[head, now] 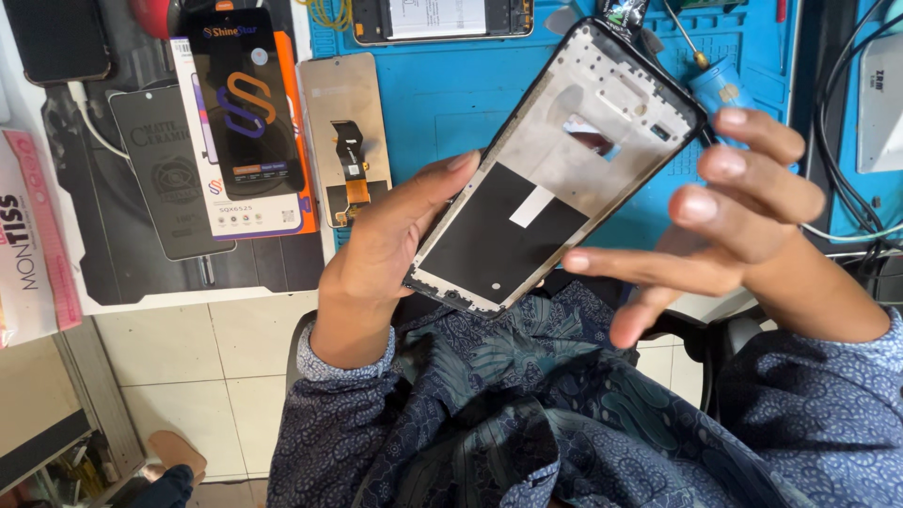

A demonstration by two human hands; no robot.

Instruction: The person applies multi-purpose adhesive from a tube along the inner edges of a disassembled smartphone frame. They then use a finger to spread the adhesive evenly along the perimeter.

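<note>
A bare phone frame (555,169), screen already removed, is gripped along its lower edge by the left hand (386,249). The right hand (724,207), at 3 o'clock, is spread, one fingertip touching it. A replacement display (343,136) lies unfitted on the desk (451,94) at 10 o'clock.

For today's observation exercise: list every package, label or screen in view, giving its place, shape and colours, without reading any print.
Screen-protector box: upper left, flat rectangle, white and orange, dark phone picture.
Dark glass sheet: left of the box, black rectangle.
Pink-and-white packet: far left edge.
Bare display panel: right of the box, tan rectangle, orange ribbon cable.
Opened phone: top edge, on blue mat.
</note>
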